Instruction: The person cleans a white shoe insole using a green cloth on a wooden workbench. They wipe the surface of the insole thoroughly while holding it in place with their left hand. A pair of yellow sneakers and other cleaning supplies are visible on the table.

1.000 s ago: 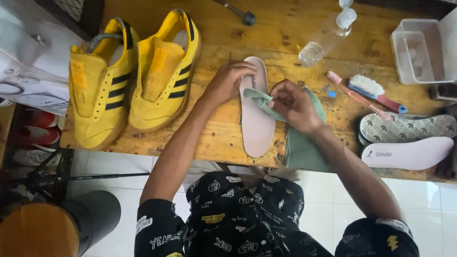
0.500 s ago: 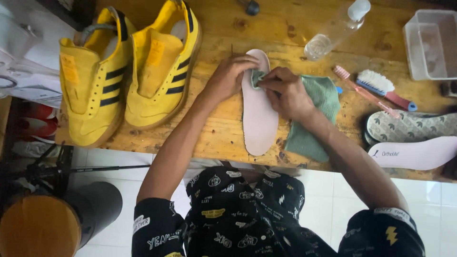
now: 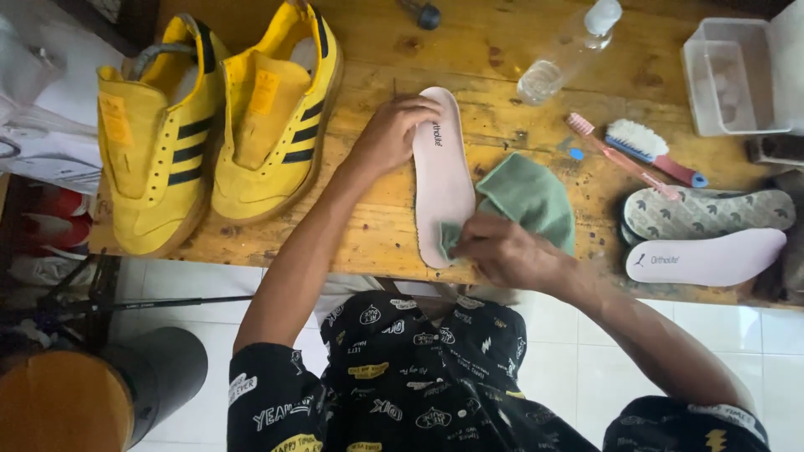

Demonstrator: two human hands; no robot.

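At the near edge of the wooden worktop [image 3: 502, 50], the right hand [image 3: 502, 251] is clamped on a bunched corner of a green cloth [image 3: 528, 197], pressing it against the heel end of a pale pink insole [image 3: 441, 176]. Fingers of the left hand [image 3: 389, 134] are spread and pressed flat on the insole's upper end, pinning it to the wood (no grasp, just weight from above). The insole lies lengthwise, toe end away from the person, with most of the cloth spilling off just beside it to the right.

Left of the insole stand two yellow sneakers [image 3: 218, 125] with dark side stripes, side by side, tongues pulled open. Beyond the cloth lie a pink toothbrush [image 3: 620, 155] and a white-bristled brush [image 3: 653, 151] with a red and blue handle, near each other. A clear plastic bottle [image 3: 565, 54] lies tilted further back, and a clear plastic tub [image 3: 729, 75] sits at the far right. Two more insoles [image 3: 708, 238] rest at the right edge, one patterned side up, one pink, touching.
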